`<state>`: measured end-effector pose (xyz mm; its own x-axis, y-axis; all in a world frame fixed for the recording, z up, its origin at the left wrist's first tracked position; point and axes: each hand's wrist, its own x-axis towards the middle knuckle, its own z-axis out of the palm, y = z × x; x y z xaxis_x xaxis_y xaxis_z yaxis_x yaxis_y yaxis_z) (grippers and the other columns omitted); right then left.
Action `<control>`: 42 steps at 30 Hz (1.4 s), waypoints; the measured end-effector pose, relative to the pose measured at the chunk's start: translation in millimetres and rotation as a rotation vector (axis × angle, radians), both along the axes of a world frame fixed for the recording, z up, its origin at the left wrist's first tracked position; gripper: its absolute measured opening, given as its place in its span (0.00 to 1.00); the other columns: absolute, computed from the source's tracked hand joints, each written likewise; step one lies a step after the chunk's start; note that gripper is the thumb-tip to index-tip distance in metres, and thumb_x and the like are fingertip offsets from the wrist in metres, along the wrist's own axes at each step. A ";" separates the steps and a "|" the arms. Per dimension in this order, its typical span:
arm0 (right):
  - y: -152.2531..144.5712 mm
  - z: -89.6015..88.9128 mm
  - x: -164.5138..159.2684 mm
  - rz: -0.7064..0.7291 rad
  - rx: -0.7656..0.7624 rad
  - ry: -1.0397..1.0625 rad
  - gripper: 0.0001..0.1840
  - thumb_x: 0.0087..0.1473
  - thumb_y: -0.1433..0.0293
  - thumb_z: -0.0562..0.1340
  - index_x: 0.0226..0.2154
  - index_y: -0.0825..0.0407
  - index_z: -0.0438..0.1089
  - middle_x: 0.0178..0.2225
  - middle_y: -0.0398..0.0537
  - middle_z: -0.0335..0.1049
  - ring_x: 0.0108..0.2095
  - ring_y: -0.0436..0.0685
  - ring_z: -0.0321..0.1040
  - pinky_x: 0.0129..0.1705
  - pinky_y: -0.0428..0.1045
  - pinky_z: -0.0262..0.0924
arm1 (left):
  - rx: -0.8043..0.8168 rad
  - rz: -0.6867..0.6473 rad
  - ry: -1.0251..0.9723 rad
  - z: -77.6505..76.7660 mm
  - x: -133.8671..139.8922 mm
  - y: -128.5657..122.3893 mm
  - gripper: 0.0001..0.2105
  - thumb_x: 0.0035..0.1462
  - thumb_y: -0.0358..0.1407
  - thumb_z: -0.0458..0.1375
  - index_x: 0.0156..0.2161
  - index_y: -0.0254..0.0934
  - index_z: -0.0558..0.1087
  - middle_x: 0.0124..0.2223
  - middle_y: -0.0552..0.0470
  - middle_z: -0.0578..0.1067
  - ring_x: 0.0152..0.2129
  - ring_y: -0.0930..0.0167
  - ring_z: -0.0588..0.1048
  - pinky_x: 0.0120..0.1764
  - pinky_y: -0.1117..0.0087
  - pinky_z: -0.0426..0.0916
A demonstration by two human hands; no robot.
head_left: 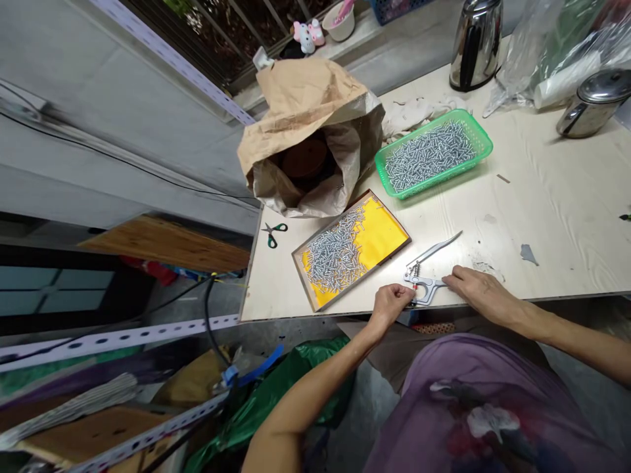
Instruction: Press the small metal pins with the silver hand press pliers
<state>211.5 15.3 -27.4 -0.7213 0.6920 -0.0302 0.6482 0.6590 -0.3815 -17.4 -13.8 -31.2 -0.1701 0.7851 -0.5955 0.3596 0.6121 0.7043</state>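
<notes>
A pair of silver hand-press pliers (pixel 430 289) with a spring and a small red part lies near the table's front edge. My right hand (pixel 476 289) grips the end of its lower handle, while the upper handle stands spread away. My left hand (pixel 393 303) is closed in a pinch right at the jaw end; whatever its fingertips hold is too small to make out. Left of the pliers, a shallow tray (pixel 394 248) with a yellow bottom holds many small silver metal pieces (pixel 335 256). Behind it, a green plastic basket (pixel 434 180) is filled with similar pieces (pixel 428 156).
Green-handled scissors (pixel 273 234) lie at the table's left end. An open brown paper sack (pixel 305 98) stands behind the tray. Toward the back right are a steel kettle (pixel 476 46), clear plastic bags (pixel 562 46) and a lidded metal pot (pixel 591 105). Grey scraps (pixel 528 254) lie on the table.
</notes>
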 end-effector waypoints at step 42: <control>25.3 10.3 14.3 -0.025 0.069 -0.098 0.21 0.51 0.71 0.64 0.47 0.61 0.66 0.41 0.61 0.68 0.41 0.65 0.62 0.44 0.57 0.61 | 0.720 -1.235 0.578 6.0 43.9 57.0 0.26 0.58 0.47 0.59 0.55 0.32 0.63 0.45 0.42 0.71 0.43 0.61 0.68 0.42 0.62 0.67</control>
<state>225.8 40.6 -17.1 -0.6995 0.7128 -0.0515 0.6970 0.6644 -0.2697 26.5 43.2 -25.1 0.7139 0.6890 -0.1252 0.6890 -0.6592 0.3012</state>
